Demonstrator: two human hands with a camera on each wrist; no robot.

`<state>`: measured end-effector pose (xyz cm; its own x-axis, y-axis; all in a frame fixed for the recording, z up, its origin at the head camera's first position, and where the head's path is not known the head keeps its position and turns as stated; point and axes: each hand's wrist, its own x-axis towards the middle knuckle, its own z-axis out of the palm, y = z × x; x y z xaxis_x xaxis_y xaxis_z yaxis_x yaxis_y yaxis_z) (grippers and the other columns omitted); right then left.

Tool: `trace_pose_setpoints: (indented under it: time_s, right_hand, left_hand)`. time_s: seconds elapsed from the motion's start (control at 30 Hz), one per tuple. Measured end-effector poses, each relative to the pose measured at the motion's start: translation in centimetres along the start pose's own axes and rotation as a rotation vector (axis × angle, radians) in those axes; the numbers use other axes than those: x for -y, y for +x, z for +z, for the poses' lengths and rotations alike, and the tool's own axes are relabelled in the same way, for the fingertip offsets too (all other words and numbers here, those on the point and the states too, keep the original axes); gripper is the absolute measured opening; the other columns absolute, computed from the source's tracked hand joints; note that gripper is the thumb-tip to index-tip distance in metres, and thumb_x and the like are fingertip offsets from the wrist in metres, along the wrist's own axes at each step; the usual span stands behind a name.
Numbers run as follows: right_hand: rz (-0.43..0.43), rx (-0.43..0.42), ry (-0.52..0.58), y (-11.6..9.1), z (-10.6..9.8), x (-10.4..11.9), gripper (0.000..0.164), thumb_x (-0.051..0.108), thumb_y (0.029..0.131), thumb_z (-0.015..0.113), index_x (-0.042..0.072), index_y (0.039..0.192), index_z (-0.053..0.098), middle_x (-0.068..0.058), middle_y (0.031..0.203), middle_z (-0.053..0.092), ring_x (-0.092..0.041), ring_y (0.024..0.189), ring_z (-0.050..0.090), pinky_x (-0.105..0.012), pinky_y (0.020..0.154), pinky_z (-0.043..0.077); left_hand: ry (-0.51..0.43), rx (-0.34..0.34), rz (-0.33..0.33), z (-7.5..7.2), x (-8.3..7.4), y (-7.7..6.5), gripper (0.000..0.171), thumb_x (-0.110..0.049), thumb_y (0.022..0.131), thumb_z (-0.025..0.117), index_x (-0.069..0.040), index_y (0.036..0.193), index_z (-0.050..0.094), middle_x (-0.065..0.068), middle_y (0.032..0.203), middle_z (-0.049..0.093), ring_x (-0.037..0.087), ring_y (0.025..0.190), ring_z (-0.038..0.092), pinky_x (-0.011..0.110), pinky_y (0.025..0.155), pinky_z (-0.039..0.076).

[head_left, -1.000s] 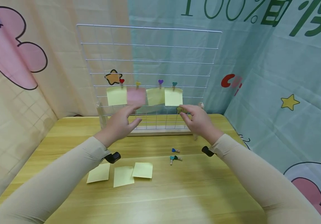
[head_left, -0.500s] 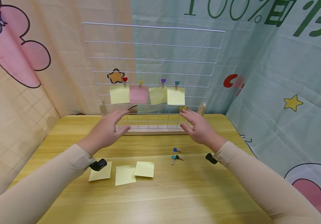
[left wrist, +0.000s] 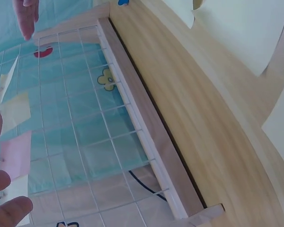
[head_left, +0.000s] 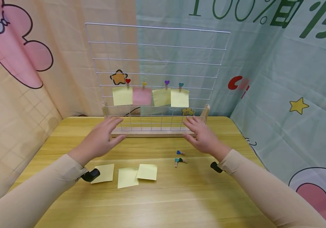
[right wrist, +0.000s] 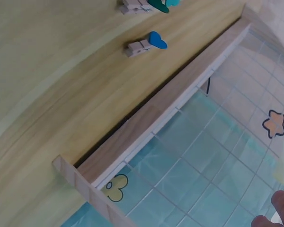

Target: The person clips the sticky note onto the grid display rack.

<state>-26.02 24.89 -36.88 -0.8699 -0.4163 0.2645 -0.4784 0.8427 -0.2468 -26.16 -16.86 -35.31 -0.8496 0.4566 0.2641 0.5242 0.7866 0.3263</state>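
Head view: the left grip (head_left: 98,139) and right grip (head_left: 204,136) are both released, fingers spread, before the wire rack (head_left: 157,27), where 4 notes (head_left: 142,96) hang; 3 loose notes (head_left: 127,178) and 3 loose pegs (head_left: 183,160) lie on the worktop (head_left: 157,209). Overlapping notes are best taken upper first. Left wrist view: the fingertips (left wrist: 12,212) hold nothing; lining note tops along the rack should keep them level. Right wrist view: the blue peg (right wrist: 144,46) lies apart, probably easiest to pinch.

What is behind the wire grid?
A curtain printed with an orange star and yellow flower, plus the table's back edge; whatever the clipped sticky notes cover cannot be seen.
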Motion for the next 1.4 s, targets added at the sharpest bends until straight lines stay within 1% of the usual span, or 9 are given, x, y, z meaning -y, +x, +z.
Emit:
trace_pose_setpoints:
  time_s: [0.17,0.37,0.67,0.8,1.0,1.1,1.23,1.33,1.4]
  right_hand:
    - [0.001,0.025,0.014,-0.5,0.4,-0.3,0.065,0.036,0.106,0.063,0.009,0.161,0.043,-0.017,0.172,0.031,-0.047,0.160,0.022,-0.066,0.127,0.021]
    - [0.011,0.046,0.029,-1.1,1.1,-0.3,0.064,0.038,0.106,0.063,0.010,0.161,0.044,-0.017,0.171,0.032,-0.048,0.159,0.023,-0.067,0.126,0.023]
    - [0.021,0.140,0.071,-1.9,2.2,-0.6,0.062,0.033,0.106,0.064,0.013,0.161,0.044,-0.017,0.170,0.034,-0.048,0.159,0.022,-0.067,0.124,0.027]
    - [0.031,0.188,0.070,-2.1,3.0,-1.0,0.062,0.033,0.106,0.064,0.015,0.162,0.043,-0.015,0.170,0.036,-0.046,0.160,0.023,-0.066,0.123,0.031]
    - [0.058,0.260,0.073,-2.5,4.1,-1.9,0.059,0.030,0.107,0.063,0.015,0.161,0.045,-0.017,0.169,0.038,-0.046,0.156,0.032,-0.066,0.121,0.034]
    - [0.067,0.291,0.079,-2.7,4.4,-2.3,0.059,0.031,0.106,0.064,0.015,0.160,0.046,-0.019,0.167,0.040,-0.046,0.153,0.038,-0.064,0.120,0.036]
    - [0.077,0.339,0.097,-2.8,5.0,-2.9,0.059,0.032,0.106,0.065,0.015,0.159,0.047,-0.019,0.164,0.044,-0.044,0.147,0.048,-0.061,0.118,0.041]
    - [0.098,0.382,0.118,-2.8,5.4,-3.1,0.060,0.032,0.105,0.066,0.017,0.160,0.047,-0.019,0.165,0.044,-0.042,0.146,0.050,-0.058,0.118,0.042]
    - [0.110,0.404,0.124,-2.8,5.6,-3.2,0.060,0.032,0.105,0.067,0.018,0.160,0.047,-0.018,0.165,0.044,-0.040,0.148,0.049,-0.057,0.119,0.041]
  left_hand:
    - [0.004,0.019,-0.020,0.0,0.6,-1.0,0.073,-0.045,0.106,0.062,-0.006,0.162,0.038,0.026,0.167,0.036,0.054,0.157,0.021,0.074,0.122,0.021]
    - [-0.008,0.051,-0.046,0.3,1.5,-2.5,0.074,-0.049,0.105,0.061,-0.005,0.161,0.039,0.025,0.167,0.035,0.057,0.156,0.020,0.076,0.121,0.019]
    - [-0.018,0.126,-0.092,1.4,3.4,-4.4,0.079,-0.056,0.103,0.061,-0.005,0.161,0.040,0.026,0.165,0.038,0.060,0.154,0.021,0.078,0.119,0.020]
    - [-0.037,0.156,-0.103,2.0,4.2,-5.3,0.078,-0.054,0.102,0.064,-0.006,0.160,0.041,0.027,0.162,0.043,0.061,0.151,0.024,0.078,0.117,0.024]
    - [-0.068,0.186,-0.106,3.2,5.4,-6.3,0.071,-0.040,0.100,0.072,-0.003,0.156,0.046,0.029,0.156,0.048,0.061,0.147,0.033,0.075,0.115,0.033]
    - [-0.083,0.226,-0.120,3.7,5.9,-6.8,0.072,-0.039,0.100,0.073,-0.002,0.155,0.046,0.030,0.155,0.048,0.059,0.145,0.040,0.073,0.113,0.038]
    - [-0.133,0.302,-0.148,4.3,6.6,-7.4,0.077,-0.042,0.099,0.073,-0.001,0.157,0.043,0.032,0.157,0.045,0.057,0.144,0.043,0.071,0.113,0.039]
    - [-0.165,0.340,-0.165,4.7,7.1,-7.9,0.080,-0.044,0.098,0.074,0.000,0.157,0.043,0.032,0.158,0.045,0.056,0.145,0.043,0.070,0.114,0.038]
    - [-0.166,0.347,-0.170,4.9,7.4,-8.1,0.081,-0.045,0.096,0.076,0.000,0.156,0.044,0.031,0.157,0.047,0.055,0.144,0.043,0.070,0.114,0.038]
